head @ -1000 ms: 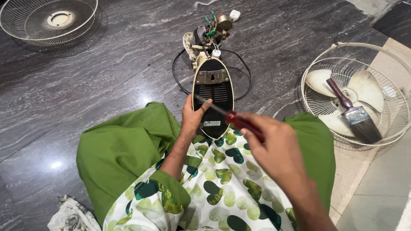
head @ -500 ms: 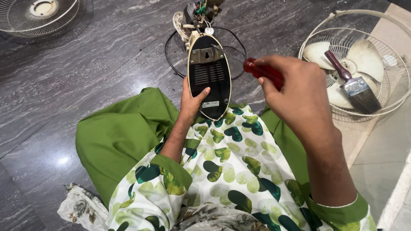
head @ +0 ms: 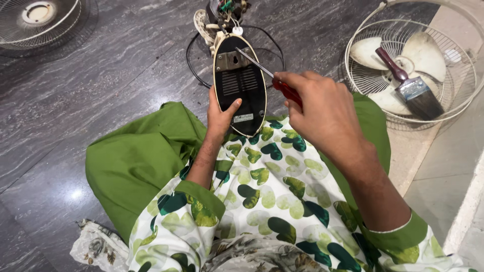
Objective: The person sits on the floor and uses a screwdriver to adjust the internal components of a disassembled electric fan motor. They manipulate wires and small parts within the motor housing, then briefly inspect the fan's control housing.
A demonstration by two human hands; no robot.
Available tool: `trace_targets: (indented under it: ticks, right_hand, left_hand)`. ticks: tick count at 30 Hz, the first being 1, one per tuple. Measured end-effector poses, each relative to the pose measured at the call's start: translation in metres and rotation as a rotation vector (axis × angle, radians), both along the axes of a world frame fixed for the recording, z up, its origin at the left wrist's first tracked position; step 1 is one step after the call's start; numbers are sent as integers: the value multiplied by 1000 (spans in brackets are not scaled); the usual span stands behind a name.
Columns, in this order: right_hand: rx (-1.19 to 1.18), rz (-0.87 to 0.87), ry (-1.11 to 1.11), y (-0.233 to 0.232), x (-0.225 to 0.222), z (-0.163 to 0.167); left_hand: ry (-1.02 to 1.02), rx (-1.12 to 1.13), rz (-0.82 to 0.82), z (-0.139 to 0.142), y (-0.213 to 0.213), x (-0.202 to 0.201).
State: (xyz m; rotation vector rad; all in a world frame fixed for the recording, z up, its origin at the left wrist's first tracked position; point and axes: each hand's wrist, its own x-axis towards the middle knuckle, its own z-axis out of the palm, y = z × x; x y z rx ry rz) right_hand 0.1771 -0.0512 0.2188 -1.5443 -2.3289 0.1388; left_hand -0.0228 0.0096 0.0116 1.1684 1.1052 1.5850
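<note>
Fingers (head: 229,108) of your left hand (head: 222,118) are wrapping closed around the near end of the black oval housing (head: 239,85), thumb lying across its face beside a small label, while your right hand (head: 322,113) is curling shut on the red handle of the screwdriver (head: 275,80). By size: the grey veined stone floor (head: 101,75) is filling most of the view, and your green garment and heart-patterned tunic (head: 262,191) are spreading across the lower half. At right, a wire fan guard (head: 466,90) is lying on the floor, holding pale fan blades (head: 423,50) and a paintbrush (head: 411,85) with a dark red handle resting across them. A second wire guard (head: 38,20) is lying at the upper left, well apart from your hands. You are holding the housing upright above your lap, its vented side facing you, with a metal plate (head: 231,59) near its upper end. The screwdriver's shaft is slanting up and left from your right hand, its tip resting at that plate. Beyond the housing, a loose black cable (head: 194,65) is looping on the floor around a cluster of wires and small parts (head: 222,12). A patterned cloth (head: 96,247) is lying at the lower left.
</note>
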Motion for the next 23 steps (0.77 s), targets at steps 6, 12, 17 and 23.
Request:
trace_targets:
  ticks: [6,12,17,23]
  right_hand:
    - [-9,-93,-53,9,1,2]
    - [71,-87,13,38,-13,-18]
    - [92,-39,82,56,-35,-40]
    - [-3,-68,118,69,-34,-34]
  left_hand:
    - [150,0,123,7,9,3]
    - [217,23,173,22,30,-9]
    - [339,-71,232,37,49,-20]
    - [430,-190,251,44,58,-20]
